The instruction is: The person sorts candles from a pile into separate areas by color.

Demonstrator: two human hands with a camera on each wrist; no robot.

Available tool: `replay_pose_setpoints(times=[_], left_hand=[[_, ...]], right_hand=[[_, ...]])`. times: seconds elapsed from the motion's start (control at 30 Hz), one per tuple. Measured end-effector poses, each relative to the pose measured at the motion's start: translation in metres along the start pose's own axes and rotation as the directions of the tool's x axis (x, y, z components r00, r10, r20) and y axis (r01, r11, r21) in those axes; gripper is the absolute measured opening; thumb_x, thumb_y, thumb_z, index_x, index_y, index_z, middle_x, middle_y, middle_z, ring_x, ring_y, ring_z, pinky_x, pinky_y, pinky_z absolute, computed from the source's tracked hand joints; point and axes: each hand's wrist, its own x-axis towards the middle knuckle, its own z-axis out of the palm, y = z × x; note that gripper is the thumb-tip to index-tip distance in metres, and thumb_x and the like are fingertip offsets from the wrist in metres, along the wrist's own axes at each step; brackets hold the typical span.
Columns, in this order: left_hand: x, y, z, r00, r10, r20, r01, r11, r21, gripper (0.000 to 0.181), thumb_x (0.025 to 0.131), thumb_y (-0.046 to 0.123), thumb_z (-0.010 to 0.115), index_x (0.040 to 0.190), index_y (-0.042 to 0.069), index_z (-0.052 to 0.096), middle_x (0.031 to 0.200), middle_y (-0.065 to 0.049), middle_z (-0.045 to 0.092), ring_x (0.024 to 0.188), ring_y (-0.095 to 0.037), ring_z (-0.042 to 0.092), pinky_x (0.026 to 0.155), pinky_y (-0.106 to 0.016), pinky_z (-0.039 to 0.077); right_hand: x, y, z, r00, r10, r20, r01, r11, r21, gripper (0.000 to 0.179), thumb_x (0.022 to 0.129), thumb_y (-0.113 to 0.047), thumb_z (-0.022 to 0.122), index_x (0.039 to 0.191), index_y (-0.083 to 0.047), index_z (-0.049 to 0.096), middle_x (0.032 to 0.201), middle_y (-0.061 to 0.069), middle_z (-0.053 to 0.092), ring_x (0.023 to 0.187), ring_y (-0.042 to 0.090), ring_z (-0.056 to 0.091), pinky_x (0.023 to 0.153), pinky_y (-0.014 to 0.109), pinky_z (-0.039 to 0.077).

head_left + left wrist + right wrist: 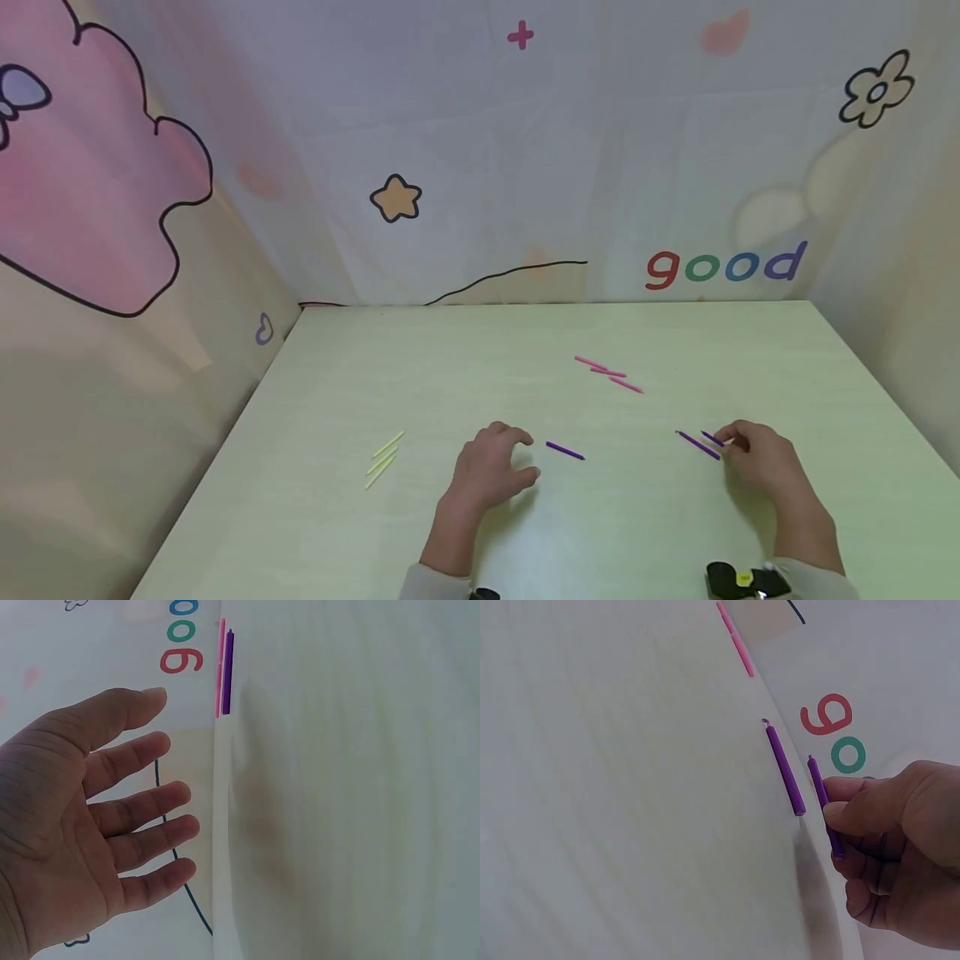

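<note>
My right hand (pixel 763 461) pinches a thin purple candle (pixel 818 778) between thumb and fingers, its wick end pointing away from the hand. Just left of it, a second purple candle (pixel 697 445) lies on the table, its wick showing in the right wrist view. Nearer the middle of the table is a third purple candle (pixel 565 451). My left hand (pixel 486 468) hovers to the left of that one, thumb and fingers spread apart and holding nothing. The left wrist view shows its palm and loosely bent fingers.
Three pink candles (pixel 608 372) lie farther back on the pale table (pixel 315 375). A small group of pale yellow candles (pixel 382 461) sits left of the left hand. A printed cloth (pixel 480 167) stands behind the table's back edge.
</note>
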Motion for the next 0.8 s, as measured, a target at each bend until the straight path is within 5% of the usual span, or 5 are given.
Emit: replay_pose_setpoints(times=[0.8], left_hand=[[0.0098, 0.0107, 0.0069, 0.997, 0.002, 0.071, -0.004, 0.999, 0.039, 0.033, 0.074, 0.03, 0.072, 0.104, 0.017, 0.068, 0.102, -0.003, 0.058, 0.089, -0.021, 0.056, 0.072, -0.036, 0.045]], right_hand=[[0.0033, 0.0051, 0.0007, 1.0, 0.005, 0.004, -0.005, 1.0, 0.013, 0.017, 0.086, 0.002, 0.053, 0.101, 0.008, 0.058, 0.088, 0.017, 0.056, 0.083, 0.033, 0.05, 0.074, 0.049, 0.04]])
